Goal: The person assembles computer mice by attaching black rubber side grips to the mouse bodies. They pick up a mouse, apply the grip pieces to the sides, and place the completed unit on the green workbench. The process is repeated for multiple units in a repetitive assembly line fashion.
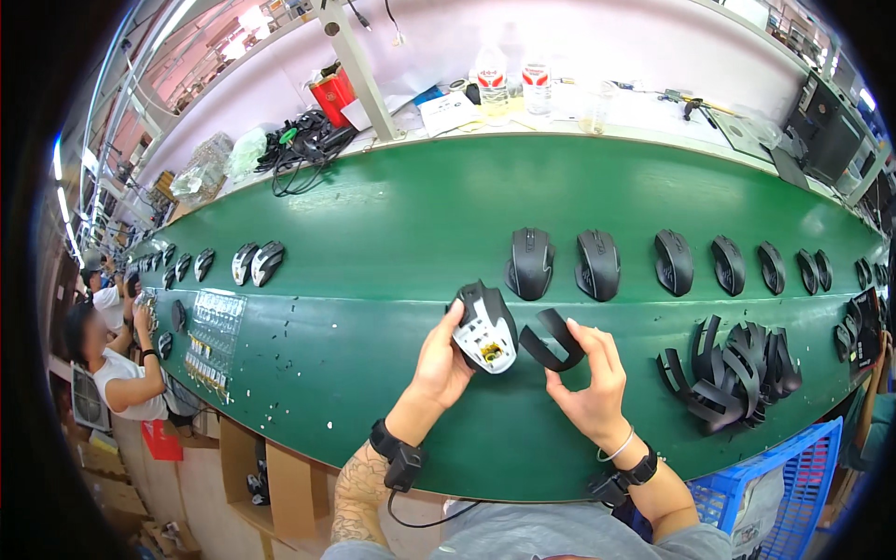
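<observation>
In my left hand is a computer mouse without its rear cover, so its white inner frame and a yellowish part show. My right hand pinches a curved black mouse cover between thumb and fingers, just right of the mouse and apart from it. A heap of similar black covers lies on the green table to the right. Beyond my hands stand two black mice with their covers on, side by side.
More black mice form a row to the right. Partly white mice stand at left, near a clear plastic tray. A blue crate is below the table's right edge. Cables and bottles line the back shelf. A co-worker sits at left.
</observation>
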